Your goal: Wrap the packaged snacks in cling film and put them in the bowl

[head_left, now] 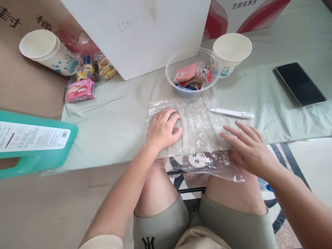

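A clear plastic bag [193, 128] lies crinkled on the cloth, its near end hanging over the edge above my knees. My left hand [164, 128] rests on the bag's left part, fingers curved and apart, thumb off to the side; bag film shows in the gap between them. At the bag's right side, my right hand [249, 148] has its fingers stretched out and spread, with the thumb partly hidden. Just beyond those fingers lies a slim white pen-like tool [230, 113], apart from the hand.
Behind the bag stand a clear plastic bowl [172, 81] of wrapped snacks and a paper cup [230, 57]. A phone [300, 84] lies right. Left are stacked paper cups [41, 48], a pink snack pack [80, 90] and a green container [70, 138]. A white box [140, 31] stands behind.
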`<state>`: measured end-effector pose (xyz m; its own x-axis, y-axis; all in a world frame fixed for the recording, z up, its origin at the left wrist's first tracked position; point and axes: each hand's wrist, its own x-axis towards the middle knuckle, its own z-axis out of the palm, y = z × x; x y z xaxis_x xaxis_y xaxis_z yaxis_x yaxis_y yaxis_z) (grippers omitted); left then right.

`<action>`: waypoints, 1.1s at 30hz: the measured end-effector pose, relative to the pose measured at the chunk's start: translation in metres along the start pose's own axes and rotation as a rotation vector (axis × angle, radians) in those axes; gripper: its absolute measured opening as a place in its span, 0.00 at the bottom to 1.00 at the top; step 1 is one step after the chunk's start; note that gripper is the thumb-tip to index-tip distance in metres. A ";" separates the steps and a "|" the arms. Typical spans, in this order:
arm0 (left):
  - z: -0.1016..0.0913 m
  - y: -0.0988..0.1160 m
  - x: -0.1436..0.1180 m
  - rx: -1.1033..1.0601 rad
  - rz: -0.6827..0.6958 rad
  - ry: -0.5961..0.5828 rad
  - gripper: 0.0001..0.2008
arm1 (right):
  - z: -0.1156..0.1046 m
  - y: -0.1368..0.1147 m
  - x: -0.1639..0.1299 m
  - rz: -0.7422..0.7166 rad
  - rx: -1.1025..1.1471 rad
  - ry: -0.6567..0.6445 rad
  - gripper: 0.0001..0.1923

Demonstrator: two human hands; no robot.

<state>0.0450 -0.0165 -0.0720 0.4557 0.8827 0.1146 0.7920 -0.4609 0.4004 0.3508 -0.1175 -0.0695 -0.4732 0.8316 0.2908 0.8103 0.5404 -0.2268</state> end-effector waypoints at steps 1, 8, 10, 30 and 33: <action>0.000 0.001 0.001 -0.009 -0.007 -0.003 0.15 | 0.007 -0.001 -0.013 0.019 -0.010 -0.028 0.26; -0.008 -0.007 0.008 -0.300 -0.078 -0.049 0.17 | 0.016 -0.024 0.002 -0.043 0.227 0.125 0.04; -0.014 -0.018 0.011 -0.539 -0.149 -0.023 0.16 | 0.012 -0.025 0.007 -0.044 0.345 0.110 0.04; -0.054 -0.009 -0.095 -0.155 0.156 -0.158 0.08 | 0.011 -0.016 -0.024 0.218 0.709 0.176 0.03; -0.057 -0.005 -0.091 -0.370 0.068 -0.022 0.08 | 0.008 -0.021 -0.024 0.206 0.640 0.239 0.13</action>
<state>-0.0237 -0.0888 -0.0328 0.5141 0.8471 0.1347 0.5607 -0.4508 0.6946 0.3424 -0.1472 -0.0788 -0.1841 0.9137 0.3622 0.4789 0.4052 -0.7788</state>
